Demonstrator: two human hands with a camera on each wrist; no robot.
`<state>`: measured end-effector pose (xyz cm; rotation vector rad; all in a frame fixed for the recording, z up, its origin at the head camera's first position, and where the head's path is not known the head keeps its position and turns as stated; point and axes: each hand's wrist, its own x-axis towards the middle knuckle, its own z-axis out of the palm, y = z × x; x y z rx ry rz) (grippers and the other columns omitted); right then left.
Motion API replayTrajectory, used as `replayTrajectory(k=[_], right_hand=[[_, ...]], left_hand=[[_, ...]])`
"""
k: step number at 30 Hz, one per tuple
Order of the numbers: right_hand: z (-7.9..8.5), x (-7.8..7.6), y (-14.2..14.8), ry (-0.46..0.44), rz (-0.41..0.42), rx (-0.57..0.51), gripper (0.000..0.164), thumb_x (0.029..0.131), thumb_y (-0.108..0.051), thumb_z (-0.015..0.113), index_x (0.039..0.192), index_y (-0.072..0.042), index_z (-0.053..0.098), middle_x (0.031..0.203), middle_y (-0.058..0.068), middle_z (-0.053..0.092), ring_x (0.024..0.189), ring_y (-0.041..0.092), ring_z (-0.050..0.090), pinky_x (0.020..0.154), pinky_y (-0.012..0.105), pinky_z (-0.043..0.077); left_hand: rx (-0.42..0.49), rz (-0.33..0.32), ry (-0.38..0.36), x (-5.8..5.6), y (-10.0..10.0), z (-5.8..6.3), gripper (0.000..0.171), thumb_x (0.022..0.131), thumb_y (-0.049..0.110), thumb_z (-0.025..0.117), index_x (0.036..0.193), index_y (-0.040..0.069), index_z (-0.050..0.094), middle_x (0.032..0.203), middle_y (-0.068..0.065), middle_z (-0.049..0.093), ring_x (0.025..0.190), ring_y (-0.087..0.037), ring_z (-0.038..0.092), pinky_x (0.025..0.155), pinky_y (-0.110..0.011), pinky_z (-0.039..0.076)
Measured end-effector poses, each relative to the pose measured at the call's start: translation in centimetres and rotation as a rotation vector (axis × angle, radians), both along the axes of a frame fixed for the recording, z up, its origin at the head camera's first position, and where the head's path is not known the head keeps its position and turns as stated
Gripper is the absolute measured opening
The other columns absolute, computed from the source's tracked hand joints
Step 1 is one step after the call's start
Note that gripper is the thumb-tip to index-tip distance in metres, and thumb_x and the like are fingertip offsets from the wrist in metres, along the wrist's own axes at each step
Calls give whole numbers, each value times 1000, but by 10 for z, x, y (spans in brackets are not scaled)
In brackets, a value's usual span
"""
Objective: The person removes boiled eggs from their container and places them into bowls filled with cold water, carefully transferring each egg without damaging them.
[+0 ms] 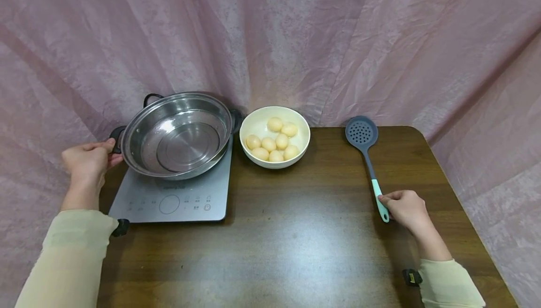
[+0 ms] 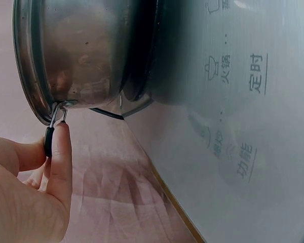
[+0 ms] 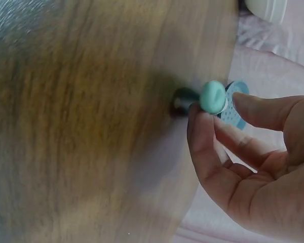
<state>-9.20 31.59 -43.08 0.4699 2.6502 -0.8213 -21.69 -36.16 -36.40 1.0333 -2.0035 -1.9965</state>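
Note:
On the left, a stainless steel pot [image 1: 188, 146] stands over a grey induction cooktop [image 1: 143, 204]. My left hand [image 1: 90, 160] grips its black side handle [image 2: 48, 142] between thumb and fingers. Clear liquid seems to lie inside the pot. At the right, my right hand [image 1: 405, 209] pinches the pale green handle [image 1: 377, 190] of a skimmer near its end. The skimmer's round grey perforated head [image 1: 361, 132] points toward the curtain. In the right wrist view, the green handle end [image 3: 213, 96] sits between thumb and fingers; the contact is partly hidden.
Between pot and skimmer, a cream bowl [image 1: 274, 163] holds several pale round eggs or balls [image 1: 268, 144]. Another black handle [image 1: 151, 97] shows behind the pot. A pink curtain [image 1: 296, 40] hangs along the back of the brown wooden table [image 1: 274, 233].

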Motion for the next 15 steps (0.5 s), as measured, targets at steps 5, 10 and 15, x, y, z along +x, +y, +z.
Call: replayTrajectory(k=[5, 10, 15], right_hand=[[-2, -1, 5, -12, -11, 36, 53, 91, -53, 50, 103, -6, 72, 67, 0, 65, 78, 22, 55, 57, 24, 40], [-3, -2, 4, 2, -10, 60, 53, 91, -54, 50, 97, -7, 73, 71, 1, 67, 78, 23, 57, 57, 24, 41], [11, -8, -2, 77, 6, 71, 60, 90, -58, 47, 105, -4, 70, 98, 16, 69, 96, 38, 58, 64, 36, 50]], left_hand=[[-1, 2, -13, -2, 3, -1, 55, 73, 23, 77, 123, 5, 61, 74, 6, 64, 59, -15, 69, 60, -28, 59], [-40, -12, -53, -4, 3, 0, 55, 74, 27, 76, 124, 8, 61, 75, 7, 63, 59, -14, 69, 61, -28, 59], [-249, -86, -188, -5, 2, 1, 43, 84, 39, 66, 118, 15, 64, 91, 5, 59, 71, -9, 65, 60, -26, 59]])
